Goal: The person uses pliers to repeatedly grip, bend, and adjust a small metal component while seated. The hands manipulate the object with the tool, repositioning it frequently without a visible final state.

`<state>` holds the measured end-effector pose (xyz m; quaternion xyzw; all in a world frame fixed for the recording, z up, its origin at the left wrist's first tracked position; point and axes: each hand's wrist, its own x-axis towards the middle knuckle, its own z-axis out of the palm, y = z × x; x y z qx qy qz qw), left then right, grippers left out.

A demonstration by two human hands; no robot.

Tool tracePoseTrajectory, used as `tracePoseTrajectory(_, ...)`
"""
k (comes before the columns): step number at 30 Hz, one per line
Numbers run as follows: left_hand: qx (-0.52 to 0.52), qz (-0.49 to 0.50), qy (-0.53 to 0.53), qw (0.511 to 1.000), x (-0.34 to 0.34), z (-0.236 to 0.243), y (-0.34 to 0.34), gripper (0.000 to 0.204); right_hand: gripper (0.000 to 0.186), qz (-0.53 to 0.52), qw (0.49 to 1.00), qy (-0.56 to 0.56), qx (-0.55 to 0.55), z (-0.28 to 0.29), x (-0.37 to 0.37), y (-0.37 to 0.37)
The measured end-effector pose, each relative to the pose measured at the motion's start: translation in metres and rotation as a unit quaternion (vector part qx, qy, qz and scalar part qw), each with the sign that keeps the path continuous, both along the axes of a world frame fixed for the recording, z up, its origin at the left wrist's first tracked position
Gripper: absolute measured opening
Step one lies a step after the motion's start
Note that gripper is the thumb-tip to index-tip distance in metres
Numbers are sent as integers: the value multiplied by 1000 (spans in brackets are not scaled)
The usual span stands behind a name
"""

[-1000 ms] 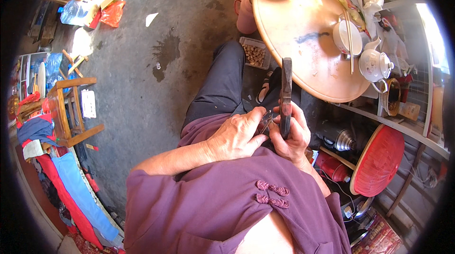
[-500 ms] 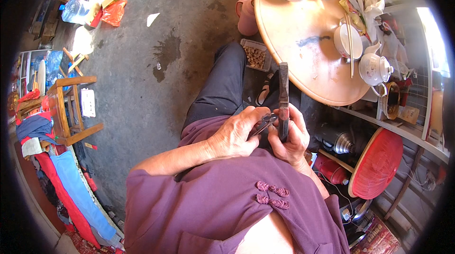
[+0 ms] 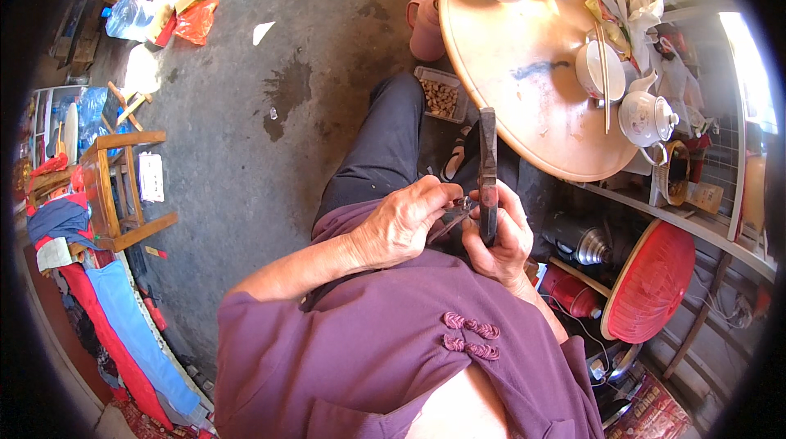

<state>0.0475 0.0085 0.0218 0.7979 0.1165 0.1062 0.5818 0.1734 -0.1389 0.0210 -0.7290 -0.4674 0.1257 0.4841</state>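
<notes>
My left hand [image 3: 405, 222] is closed, pinching a small dark metal piece [image 3: 460, 208] like a thin hand tool or clip; its exact shape is partly hidden by my fingers. My right hand [image 3: 503, 238] is closed around a long dark metal tool [image 3: 488, 173], held upright with a reddish patch on it, just beside the small piece. Both hands are over my lap, close together, in front of my purple top [image 3: 360, 341] and dark trousers [image 3: 368, 144].
A round wooden table [image 3: 524, 128] at the right holds bowls, chopsticks and a teapot [image 3: 643, 119]. Under it stand a pink jug [image 3: 426, 33] and a tray of small pale pieces [image 3: 442, 97]. A red lid [image 3: 651, 279] leans at the lower right, a wooden chair [image 3: 131, 238] at left.
My left fingers have shifted around the small piece, with more of it showing. The upright tool in my right hand has moved slightly down and to the left.
</notes>
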Motion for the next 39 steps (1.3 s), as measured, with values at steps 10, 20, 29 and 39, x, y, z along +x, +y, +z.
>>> tracePoseTrajectory(10, -2, -66, 4, 998, -6, -3, 9, 54, 34, 18, 1000, 9, -3, -2, -1, -1)
tracePoseTrajectory(20, -168, -5, 19, 986, -1, 4, 15, 18, 36, 45, 999, -4, 6, 3, -1, 4)
tracePoseTrajectory(29, -412, -88, 146, 895, 1, 1, 29, 26, 38, 71, 997, -7, 9, 5, -3, 4)
tracePoseTrajectory(39, -341, -246, 187, 888, -2, -23, 41, 43, 39, 83, 997, -1, 2, 3, -6, 2)
